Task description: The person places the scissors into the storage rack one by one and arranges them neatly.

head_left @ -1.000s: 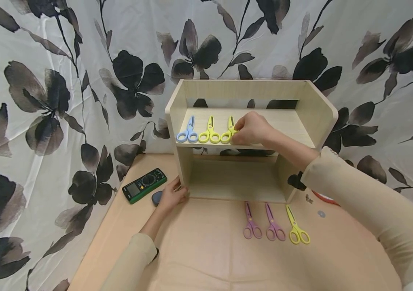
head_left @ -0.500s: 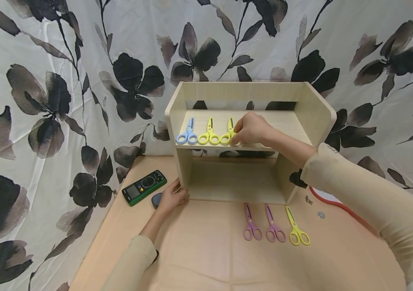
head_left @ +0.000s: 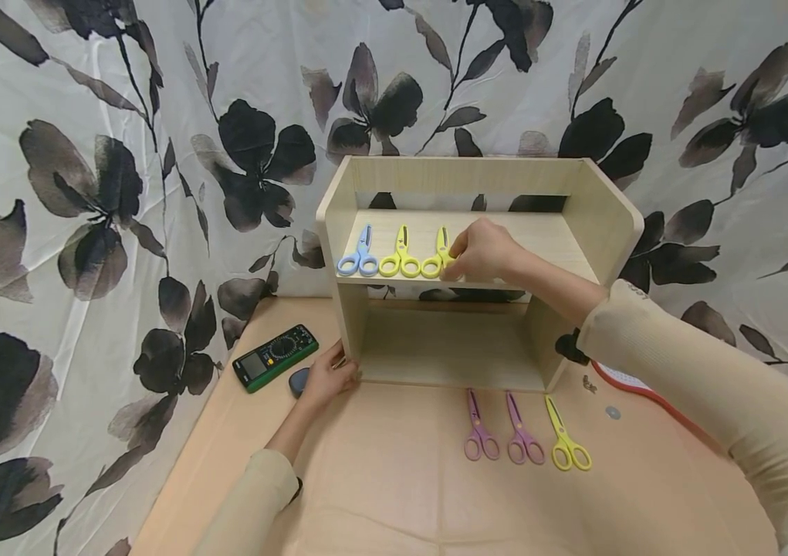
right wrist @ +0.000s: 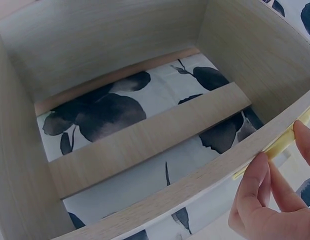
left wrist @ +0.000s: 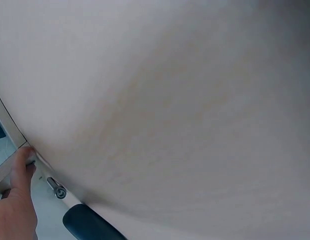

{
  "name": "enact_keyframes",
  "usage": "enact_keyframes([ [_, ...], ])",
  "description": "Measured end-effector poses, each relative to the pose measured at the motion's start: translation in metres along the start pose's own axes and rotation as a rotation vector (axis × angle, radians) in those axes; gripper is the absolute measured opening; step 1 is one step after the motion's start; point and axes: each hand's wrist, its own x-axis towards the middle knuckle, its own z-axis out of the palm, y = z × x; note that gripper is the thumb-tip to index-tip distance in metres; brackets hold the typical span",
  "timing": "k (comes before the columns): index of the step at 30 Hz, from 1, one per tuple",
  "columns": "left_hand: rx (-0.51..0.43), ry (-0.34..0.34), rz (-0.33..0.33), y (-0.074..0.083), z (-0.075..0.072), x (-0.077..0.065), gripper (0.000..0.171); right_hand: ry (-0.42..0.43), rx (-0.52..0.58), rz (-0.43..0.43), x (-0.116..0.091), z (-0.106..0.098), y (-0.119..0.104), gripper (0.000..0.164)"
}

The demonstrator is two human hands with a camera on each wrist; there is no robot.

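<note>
A two-level pale wooden shelf (head_left: 466,181) stands at the back of the table. On its upper board one pair of blue scissors (head_left: 359,253) and two pairs of yellow scissors (head_left: 399,255) lie in a row, handles toward the front edge. My right hand (head_left: 484,251) pinches the handles of the rightmost yellow scissors (head_left: 438,255), partly covering them. In the right wrist view, thumb and fingertips meet these yellow scissors (right wrist: 280,145) at the board's edge. Low down, my left hand (head_left: 327,374) grips the shelf's front left corner; the left wrist view shows its fingers (left wrist: 22,165) there.
Two purple scissors (head_left: 520,428) and one yellow pair (head_left: 566,436) lie on the table before the shelf. A green-edged multimeter (head_left: 275,357) and a dark blue rounded object (head_left: 299,380) are at left. A red-rimmed object (head_left: 633,384) and a small grey disc (head_left: 613,412) lie right.
The head view shifts slightly. Both hands stay in place, the right at the rightmost yellow scissors and the left at the shelf corner. More of the red-rimmed object shows than at first.
</note>
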Motion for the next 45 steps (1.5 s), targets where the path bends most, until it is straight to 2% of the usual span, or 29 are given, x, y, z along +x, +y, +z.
enact_keyframes([
  [6,0.000,-0.001,-0.011,-0.001,-0.001,0.000,0.067,0.007,0.011,-0.004,0.000,0.004,0.003,0.047],
  [17,0.021,0.008,-0.006,-0.005,-0.001,-0.002,0.067,0.025,-0.006,-0.030,-0.008,0.008,0.015,0.060],
  [23,0.012,0.005,0.000,-0.005,-0.001,-0.001,0.067,0.030,0.096,-0.045,-0.034,0.010,0.032,0.063],
  [29,0.018,0.009,0.004,-0.001,-0.004,0.000,0.066,0.057,0.186,-0.093,-0.072,0.023,0.054,0.052],
  [35,0.036,0.005,0.005,0.001,-0.005,0.004,0.065,0.112,0.270,-0.149,-0.107,0.059,0.090,0.046],
  [42,0.032,0.008,0.005,-0.001,-0.004,0.006,0.066,0.141,0.401,-0.163,-0.125,0.124,0.134,0.045],
  [45,0.026,0.004,0.004,-0.002,-0.003,0.006,0.066,0.145,0.462,-0.130,-0.130,0.149,0.150,0.047],
])
